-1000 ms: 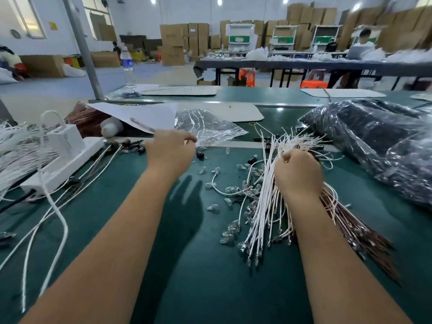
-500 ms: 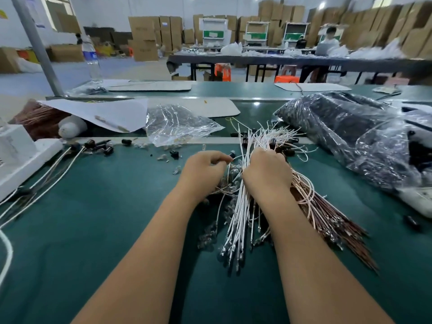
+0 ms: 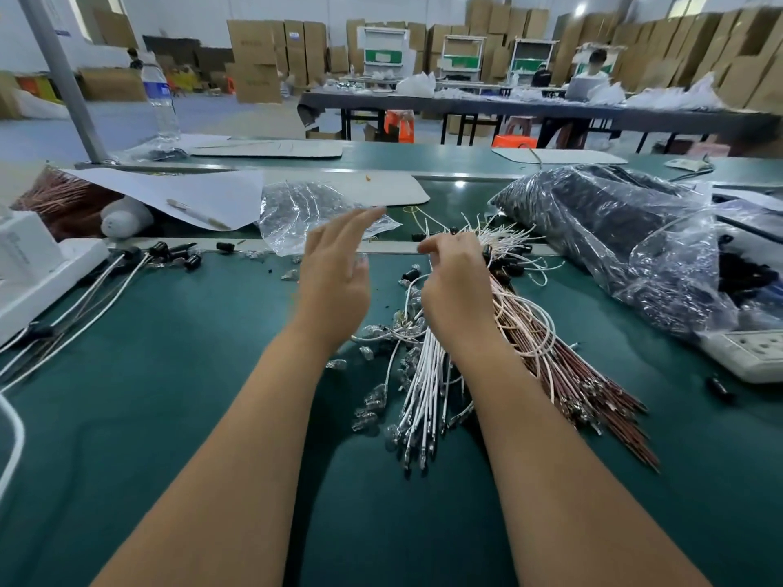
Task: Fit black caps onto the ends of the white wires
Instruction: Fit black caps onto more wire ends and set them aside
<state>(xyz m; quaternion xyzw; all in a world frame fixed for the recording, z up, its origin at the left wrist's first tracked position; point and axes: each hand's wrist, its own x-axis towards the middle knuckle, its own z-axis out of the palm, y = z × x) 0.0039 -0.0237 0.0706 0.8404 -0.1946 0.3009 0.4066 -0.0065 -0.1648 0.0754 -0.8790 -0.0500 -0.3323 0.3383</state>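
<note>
Head view. Green table [image 3: 178,417] fills the lower frame. Both forearms reach up from 6 o'clock toward centre.

Left hand [image 3: 334,273], just left of centre: fingers straight and spread, pointing toward 1 o'clock, blurred, holding nothing, raised over the mat. Behind its fingertips, at 12 o'clock of it, lies a crumpled clear plastic bag [image 3: 305,213].

Right hand [image 3: 455,286], just beside the left at its 3 o'clock: fingers curled round the bundle of white wires [image 3: 423,383], thumb and forefinger pinched near the top. Cannot tell whether a cap sits in that pinch. The wires' lower ends fan toward 6 o'clock below the wrist; upper ends splay toward 1 o'clock above the knuckles.

Brown wires [image 3: 593,387] lie beside the white ones, running toward 4 o'clock.

Loose black caps [image 3: 192,261] scattered at 10 o'clock of the left hand, near the table seam. Small clear bulbs [image 3: 373,400] lie around the wires' lower ends.

Large bag of dark parts [image 3: 614,239] at 2 o'clock. White power strip [image 3: 42,273] at 9 o'clock, frame edge.
</note>
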